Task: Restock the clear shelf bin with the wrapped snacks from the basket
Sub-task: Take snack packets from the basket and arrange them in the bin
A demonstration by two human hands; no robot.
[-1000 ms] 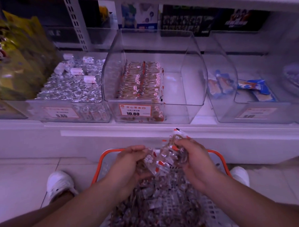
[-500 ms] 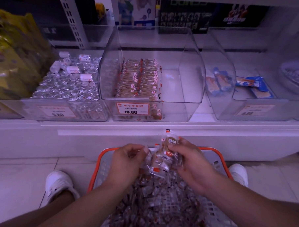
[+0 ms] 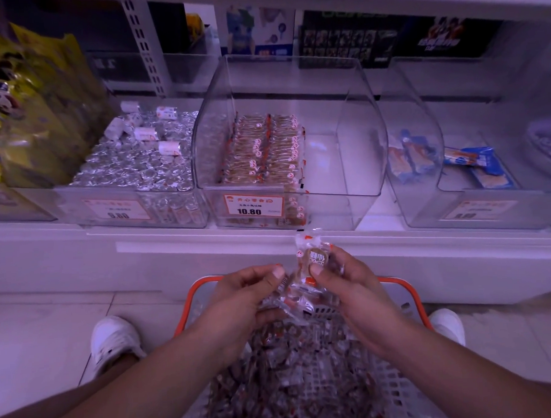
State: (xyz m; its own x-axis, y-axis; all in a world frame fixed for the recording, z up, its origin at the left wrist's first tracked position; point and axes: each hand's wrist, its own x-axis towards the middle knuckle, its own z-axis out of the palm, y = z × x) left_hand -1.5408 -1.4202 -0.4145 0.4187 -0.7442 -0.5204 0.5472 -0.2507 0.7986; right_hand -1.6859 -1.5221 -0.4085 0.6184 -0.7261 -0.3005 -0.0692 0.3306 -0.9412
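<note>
A white store shelf (image 3: 206,234) runs across the view, carrying a row of clear plastic bins. The tall clear shelf bin (image 3: 344,142) with the curved side walls stands in the middle; inside it, neat rows of clear-wrapped brown snacks with red marks (image 3: 262,149) fill only the left half, and the right half shows bare floor. An orange-edged price tag reading 10.80 (image 3: 253,205) sticks to its front lip. Just to its left sits a lower bin heaped with silver foil-wrapped rolls (image 3: 133,164), a few white ones on top. Farther left, yellow snack bags (image 3: 26,102) lean against that bin. To the right, another clear bin holds a few blue-and-white packets (image 3: 469,165). The shelf's front edge and the bin's raised front lip lie between the hands and the stocked rows.

Below, on the pale tiled floor (image 3: 36,339), a grey mesh basket with an orange rim (image 3: 404,285) sits between two white shoes (image 3: 114,342) and is piled with loose wrapped snacks (image 3: 291,382). Over its far end, the left hand (image 3: 243,300) and right hand (image 3: 350,283) are drawn close together, both curled round one bunch of clear-wrapped snacks (image 3: 306,283). One piece sticks up above the right thumb, just below the shelf edge and well short of the bin's opening.
</note>
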